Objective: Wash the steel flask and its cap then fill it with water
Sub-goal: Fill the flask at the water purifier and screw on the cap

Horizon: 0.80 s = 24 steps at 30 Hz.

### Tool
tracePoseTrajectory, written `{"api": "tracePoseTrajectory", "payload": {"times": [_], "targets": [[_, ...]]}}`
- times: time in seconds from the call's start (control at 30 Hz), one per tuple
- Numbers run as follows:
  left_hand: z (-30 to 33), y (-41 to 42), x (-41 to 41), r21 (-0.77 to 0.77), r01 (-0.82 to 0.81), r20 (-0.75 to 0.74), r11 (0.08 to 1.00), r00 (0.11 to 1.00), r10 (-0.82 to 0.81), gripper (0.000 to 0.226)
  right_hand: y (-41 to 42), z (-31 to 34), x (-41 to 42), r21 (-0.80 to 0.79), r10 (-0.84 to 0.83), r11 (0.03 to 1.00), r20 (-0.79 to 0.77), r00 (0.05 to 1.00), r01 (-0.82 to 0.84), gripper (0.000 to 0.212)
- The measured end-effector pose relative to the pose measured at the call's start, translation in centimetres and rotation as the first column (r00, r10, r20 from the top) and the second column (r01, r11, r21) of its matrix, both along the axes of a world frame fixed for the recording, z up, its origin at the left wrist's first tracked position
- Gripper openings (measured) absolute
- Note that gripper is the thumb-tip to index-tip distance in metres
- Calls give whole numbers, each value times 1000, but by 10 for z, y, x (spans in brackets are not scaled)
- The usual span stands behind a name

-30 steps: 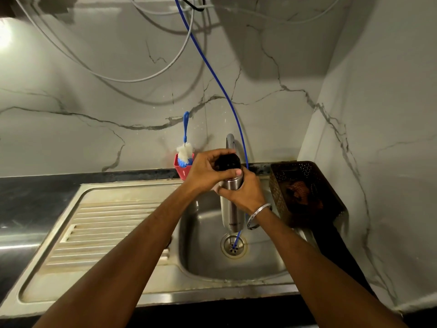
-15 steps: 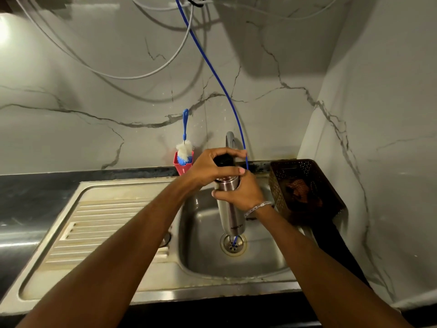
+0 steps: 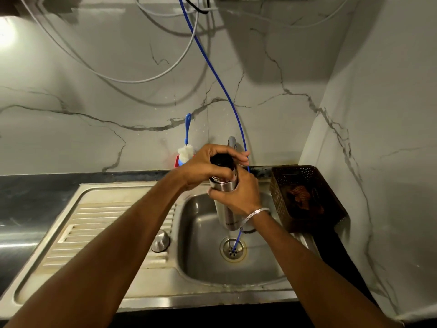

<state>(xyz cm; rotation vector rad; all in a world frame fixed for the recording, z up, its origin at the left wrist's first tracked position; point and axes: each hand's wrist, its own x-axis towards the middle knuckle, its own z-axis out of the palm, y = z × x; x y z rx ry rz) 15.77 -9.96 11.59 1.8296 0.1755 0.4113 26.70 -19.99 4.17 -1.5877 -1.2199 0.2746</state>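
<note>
A: Two hands on the flask?

B: Yes, above the sink. Long axis near upright, cap at 12 o'clock. Left hand curls round the cap; right hand grips the body.

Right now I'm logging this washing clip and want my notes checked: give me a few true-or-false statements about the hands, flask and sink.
1. The left hand grips the black cap on top of the steel flask. True.
2. The right hand rests on the sink rim. False: it holds the flask body.
3. The flask lies flat in the basin. False: it is held roughly upright above the sink.
4. A brown basket sits to the right of the sink. True.
5. The blue tube ends in the basket. False: it reaches the drain.
</note>
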Motion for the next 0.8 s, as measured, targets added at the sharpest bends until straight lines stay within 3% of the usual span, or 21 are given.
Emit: {"api": "tracePoseTrajectory", "payload": {"times": [0.1, 0.2, 0.27, 0.37, 0.53, 0.6, 0.67, 0.73, 0.8], "targets": [[6, 8, -1, 9, 184, -49, 983, 982, -184, 47, 1, 0, 6, 33, 224, 975, -104, 969, -221, 74], [3, 10, -3, 50, 220, -132, 974, 968, -212, 63, 1, -7, 8, 22, 263, 965, -104, 959, -263, 69], [-8, 12, -8, 84, 107, -171, 991, 981, -91, 78, 3, -13, 6, -26, 212, 976, -101, 972, -216, 65], [-33, 11, -18, 35, -189, -119, 981, 974, 192, 91, 10, -20, 3, -82, 101, 991, -104, 989, -110, 66], [-84, 6, -38, 124, -451, -16, 884, 890, 456, 52, 17, -30, 3, -119, 28, 992, -78, 997, -38, 63], [-104, 10, -48, 256, -578, -31, 775, 796, 604, 46, 17, -34, 2, -159, 11, 987, -53, 999, -19, 61], [-124, 24, -65, 515, -583, -139, 628, 666, 733, 33, 17, -38, 1, -178, -7, 984, -57, 998, -3, 56], [-148, 36, -87, 734, -328, -394, 594, 507, 767, 33, 16, -41, 0, -202, -13, 979, -68, 998, -1, 54], [-173, 39, -106, 743, -68, -619, 666, 308, 722, 53, 17, -44, 0, -228, -7, 974, -69, 998, -9, 54]]}}
